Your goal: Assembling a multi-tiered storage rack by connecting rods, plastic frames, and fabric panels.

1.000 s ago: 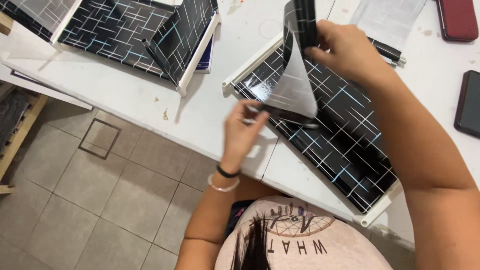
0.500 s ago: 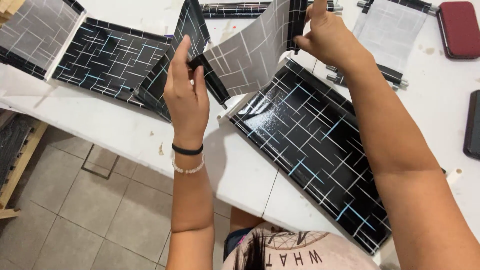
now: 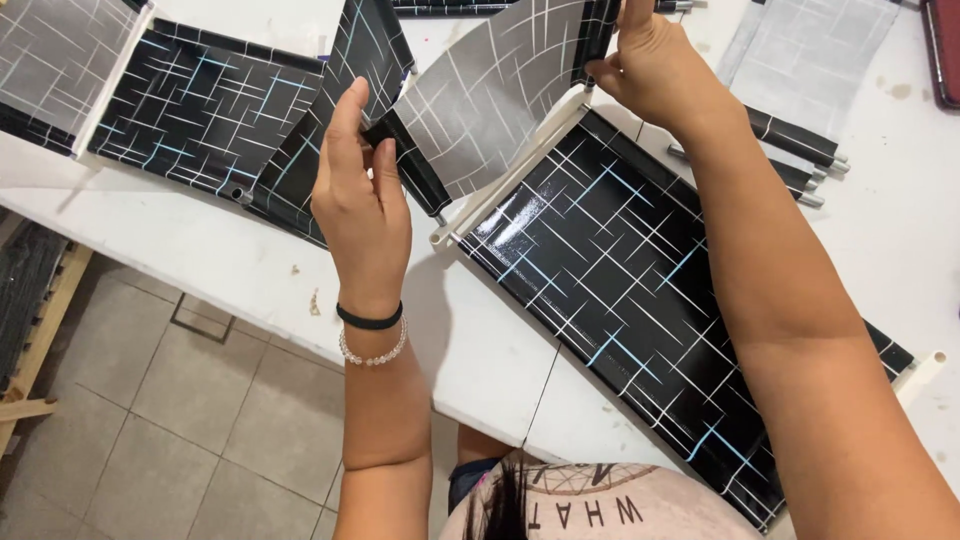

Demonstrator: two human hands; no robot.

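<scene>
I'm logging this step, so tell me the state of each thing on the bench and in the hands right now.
Loose patterned sheet: lifted, grey back facing the camera, held at both ends.
Left hand: shut on the sheet's lower edge.
Right hand: shut on the sheet's upper edge.
Framed black panel: flat on the white table.
Folded panels: lying at left.

I stand at a white table (image 3: 200, 255). Below it lies a grey tiled floor (image 3: 150, 440), with a wooden frame (image 3: 35, 345) at my left.

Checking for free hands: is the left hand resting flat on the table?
No, the left hand is raised, pinching an edge of the patterned sheet.
</scene>
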